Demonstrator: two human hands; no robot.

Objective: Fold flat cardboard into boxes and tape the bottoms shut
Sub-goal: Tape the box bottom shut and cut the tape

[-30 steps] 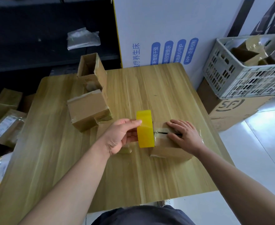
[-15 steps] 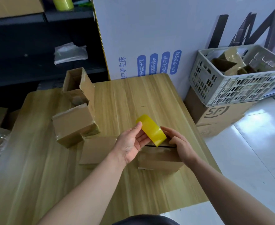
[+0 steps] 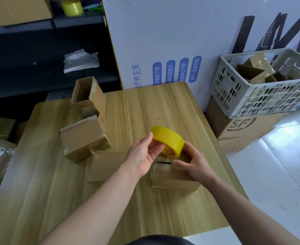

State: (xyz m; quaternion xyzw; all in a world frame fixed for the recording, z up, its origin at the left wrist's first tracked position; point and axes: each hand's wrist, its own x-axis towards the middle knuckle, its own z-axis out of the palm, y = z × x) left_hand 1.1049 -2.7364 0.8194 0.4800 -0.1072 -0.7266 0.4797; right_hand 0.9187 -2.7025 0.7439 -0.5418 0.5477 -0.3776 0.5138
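Compared with half a second ago, the tape roll (image 3: 168, 141) is lifted off the box (image 3: 174, 179) and tilted flatter. It is now held just above the far edge of the box. The roll is gripped by the left hand (image 3: 143, 154), with the thumb on its upper rim. The right hand (image 3: 197, 164) is laid against the lower side of the roll, its thumb stretched over the box top. Whether the tape end is pinched there cannot be told.

The box stands on the table (image 3: 145, 106), near the right front corner, and a dark gap is seen at its seam. The box is probably not pressed down, so it may be dragged or tipped when the tape is pulled. The loose strip may also be stuck to fingers or laid crooked, and the gap left open.

In the grey crate (image 3: 237, 96), beside the table, several brown taped boxes are piled. The open box (image 3: 90, 92) at the far left shows nothing inside.
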